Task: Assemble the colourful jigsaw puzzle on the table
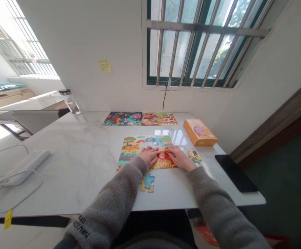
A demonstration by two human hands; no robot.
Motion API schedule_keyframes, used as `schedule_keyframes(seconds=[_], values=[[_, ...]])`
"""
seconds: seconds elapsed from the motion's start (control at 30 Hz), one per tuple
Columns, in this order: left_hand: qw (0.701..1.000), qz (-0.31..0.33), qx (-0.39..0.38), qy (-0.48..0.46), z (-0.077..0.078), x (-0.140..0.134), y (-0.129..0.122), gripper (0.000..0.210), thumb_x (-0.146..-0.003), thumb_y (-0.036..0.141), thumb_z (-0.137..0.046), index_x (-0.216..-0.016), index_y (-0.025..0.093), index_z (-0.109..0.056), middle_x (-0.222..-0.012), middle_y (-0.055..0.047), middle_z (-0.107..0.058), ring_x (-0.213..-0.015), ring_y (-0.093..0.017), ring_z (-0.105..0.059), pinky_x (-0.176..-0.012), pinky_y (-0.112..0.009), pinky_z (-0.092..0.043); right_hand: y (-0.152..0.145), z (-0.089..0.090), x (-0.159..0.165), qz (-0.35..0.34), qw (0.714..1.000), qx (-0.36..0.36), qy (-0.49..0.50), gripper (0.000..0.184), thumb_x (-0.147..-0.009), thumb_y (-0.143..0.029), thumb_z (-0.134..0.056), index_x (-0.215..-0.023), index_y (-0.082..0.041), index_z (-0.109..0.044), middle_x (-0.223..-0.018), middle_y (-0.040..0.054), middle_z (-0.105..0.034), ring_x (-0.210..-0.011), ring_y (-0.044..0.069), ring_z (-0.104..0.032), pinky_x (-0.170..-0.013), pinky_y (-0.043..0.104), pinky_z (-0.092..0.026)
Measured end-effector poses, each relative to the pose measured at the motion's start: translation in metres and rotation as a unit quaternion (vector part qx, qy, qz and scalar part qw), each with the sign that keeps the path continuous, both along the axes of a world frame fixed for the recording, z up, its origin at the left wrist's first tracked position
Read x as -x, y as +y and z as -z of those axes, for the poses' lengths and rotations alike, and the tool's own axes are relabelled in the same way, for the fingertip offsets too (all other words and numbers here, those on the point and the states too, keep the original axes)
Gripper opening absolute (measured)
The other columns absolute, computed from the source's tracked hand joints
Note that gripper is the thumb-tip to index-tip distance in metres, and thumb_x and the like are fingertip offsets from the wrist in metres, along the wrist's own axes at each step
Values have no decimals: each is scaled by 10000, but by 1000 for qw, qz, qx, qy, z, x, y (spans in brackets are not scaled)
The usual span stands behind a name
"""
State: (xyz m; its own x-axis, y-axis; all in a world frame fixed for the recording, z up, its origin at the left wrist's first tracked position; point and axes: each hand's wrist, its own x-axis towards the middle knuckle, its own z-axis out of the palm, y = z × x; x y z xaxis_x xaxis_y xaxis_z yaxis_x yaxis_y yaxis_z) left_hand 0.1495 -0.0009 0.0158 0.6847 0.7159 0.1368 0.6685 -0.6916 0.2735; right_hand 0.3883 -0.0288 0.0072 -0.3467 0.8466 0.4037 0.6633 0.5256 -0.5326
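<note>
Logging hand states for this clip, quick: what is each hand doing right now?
Left hand: open, flat, pressing on the jigsaw puzzle, holding nothing.
Right hand: open, flat on the same puzzle, holding nothing.

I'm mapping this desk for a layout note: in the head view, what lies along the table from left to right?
White power strip → glass bottle → loose blue puzzle piece → orange box → black phone.
</note>
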Motion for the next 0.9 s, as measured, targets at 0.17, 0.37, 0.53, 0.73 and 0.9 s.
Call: schedule_keyframes(seconds=[0.17, 0.37, 0.53, 0.73, 0.9], values=[[1000, -1, -14, -8, 3, 0, -1, 386, -963, 351, -509, -1329, 302, -623, -1490, -20, -544, -1208, -302, -470, -1005, -484, -370, -4, -3, -1, -2, 1000, -12, -28, 316, -899, -104, -501, -1089, -204, -734, -1192, 98, -698, -1167, 249, -580, -1055, 486, -472], [1000, 3, -14, -27, 4, 0, -2, 362, -954, 364, -543, -1301, 333, -640, -1463, -15, -562, -1206, -303, -467, -1014, -490, -362, -8, -3, 5, -13, 998, -29, -52, 313, -908, -118, -502, -1111, -219, -719, -1195, 85, -702, -1183, 242, -574, -1071, 487, -448], [999, 7, -19, -25, 4, 1, -1, 350, -957, 362, -531, -1283, 303, -643, -1447, -38, -566, -1203, -307, -472, -995, -495, -374, -12, -7, 2, 18, 998, -53, -32, 313, -918, -146, -503, -1149, -217, -703, -1171, 91, -690, -1147, 243, -571, -1034, 454, -468], [1000, -2, -16, -21, 3, 0, 0, 334, -939, 341, -545, -1247, 273, -656, -1402, -67, -587, -1214, -298, -473, -992, -487, -380, -22, -13, -35, 168, 982, -58, -64, 332, -930, -213, -480, -1185, -204, -693, -1028, 104, -635, -1007, 261, -556, -964, 428, -444], [1000, -4, -4, -12, 2, -1, 0, 346, -939, 343, -544, -1260, 271, -650, -1399, -64, -587, -1211, -301, -476, -987, -490, -384, -41, -7, -62, 339, 929, -4, -152, 449, -909, -380, -542, -1317, -204, -607, -1083, 114, -548, -1055, 293, -515, -948, 417, -408]])
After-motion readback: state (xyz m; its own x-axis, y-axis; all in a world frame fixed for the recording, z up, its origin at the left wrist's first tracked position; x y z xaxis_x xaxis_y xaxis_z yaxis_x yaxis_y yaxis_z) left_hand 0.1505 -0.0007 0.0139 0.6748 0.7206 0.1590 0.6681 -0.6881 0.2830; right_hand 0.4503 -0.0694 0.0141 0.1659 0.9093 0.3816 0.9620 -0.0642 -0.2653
